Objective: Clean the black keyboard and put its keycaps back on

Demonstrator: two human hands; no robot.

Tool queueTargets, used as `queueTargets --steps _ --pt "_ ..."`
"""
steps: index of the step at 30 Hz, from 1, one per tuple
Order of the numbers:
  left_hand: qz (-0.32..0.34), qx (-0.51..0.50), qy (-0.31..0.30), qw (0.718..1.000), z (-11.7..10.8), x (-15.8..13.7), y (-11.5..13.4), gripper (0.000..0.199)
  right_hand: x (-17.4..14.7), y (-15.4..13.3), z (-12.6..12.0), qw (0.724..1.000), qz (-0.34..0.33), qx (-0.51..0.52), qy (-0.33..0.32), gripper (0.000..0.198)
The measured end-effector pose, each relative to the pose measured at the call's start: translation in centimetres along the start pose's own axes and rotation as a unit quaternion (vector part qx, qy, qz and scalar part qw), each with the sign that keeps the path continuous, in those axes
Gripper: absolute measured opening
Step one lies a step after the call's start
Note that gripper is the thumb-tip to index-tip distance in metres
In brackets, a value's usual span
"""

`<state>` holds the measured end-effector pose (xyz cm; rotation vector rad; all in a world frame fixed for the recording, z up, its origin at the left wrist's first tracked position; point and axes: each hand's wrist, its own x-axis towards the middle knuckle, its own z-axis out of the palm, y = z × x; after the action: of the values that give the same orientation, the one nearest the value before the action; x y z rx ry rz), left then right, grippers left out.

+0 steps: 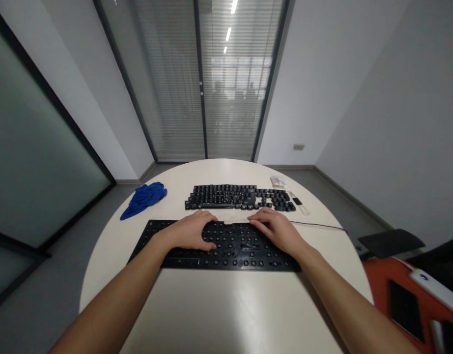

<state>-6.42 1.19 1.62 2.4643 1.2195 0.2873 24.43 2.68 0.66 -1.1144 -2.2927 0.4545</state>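
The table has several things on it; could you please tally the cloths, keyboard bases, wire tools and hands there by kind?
Blue cloth: 1
Keyboard base: 1
Wire tool: 1
Hands (left hand and right hand): 2
Total: 5

hands (189, 232) (280, 232): 2 | keyboard base (230, 248): 1 | keycaps (222, 195): dozens | blue cloth (145, 199): 1 | table (212, 309): 1 | cable (317, 224): 1
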Motion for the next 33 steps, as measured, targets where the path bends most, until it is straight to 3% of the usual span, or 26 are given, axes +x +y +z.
queueTargets --steps 8,33 --pt "0.032 -0.014 0.002 0.999 0.13 0.36 0.79 0.068 0.1 -0.02 -0.09 1.0 -0.011 0.006 -0.012 0.022" --pt "0.023 -0.023 -0.003 0.999 0.09 0.42 0.88 0.069 0.18 -0.14 0.01 1.0 -0.01 0.0 -0.017 0.022"
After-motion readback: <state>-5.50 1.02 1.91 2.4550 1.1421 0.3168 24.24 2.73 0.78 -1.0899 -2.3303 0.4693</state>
